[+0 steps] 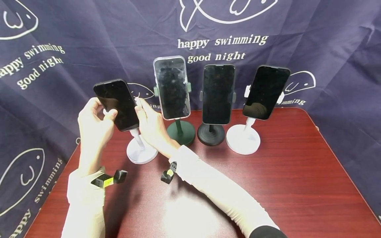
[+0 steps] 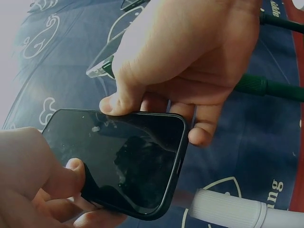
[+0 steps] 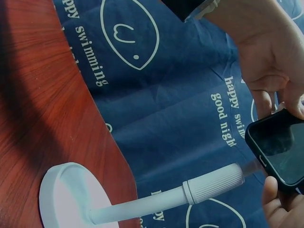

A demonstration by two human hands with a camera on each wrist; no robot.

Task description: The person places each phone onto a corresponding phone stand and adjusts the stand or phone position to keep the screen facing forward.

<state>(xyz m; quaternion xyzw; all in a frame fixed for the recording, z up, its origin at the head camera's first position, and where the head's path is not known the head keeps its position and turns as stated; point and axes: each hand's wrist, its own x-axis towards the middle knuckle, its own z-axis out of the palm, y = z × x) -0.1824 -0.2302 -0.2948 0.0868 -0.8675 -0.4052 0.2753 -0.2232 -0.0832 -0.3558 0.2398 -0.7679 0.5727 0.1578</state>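
A black smartphone (image 1: 119, 105) leans at the left above a white phone stand (image 1: 143, 152). My left hand (image 1: 95, 127) grips the phone's left side, its thumb over the screen edge and its fingers reaching behind. On the opposite long edge, my right hand (image 1: 153, 127) holds the phone, with its thumb along that edge in the left wrist view. Bits of the stand's white clamp show beside both hands; the rest is hidden behind the phone. The stand's ribbed white stem (image 3: 213, 183) runs up toward the phone's lower end in the right wrist view.
To the right stand three more phones on stands: a clear-cased phone (image 1: 172, 87) on green, a dark phone (image 1: 218, 94) on black, and a tilted phone (image 1: 266, 92) on white. The red-brown table (image 1: 285, 185) ends at a dark blue printed cloth (image 1: 336, 49).
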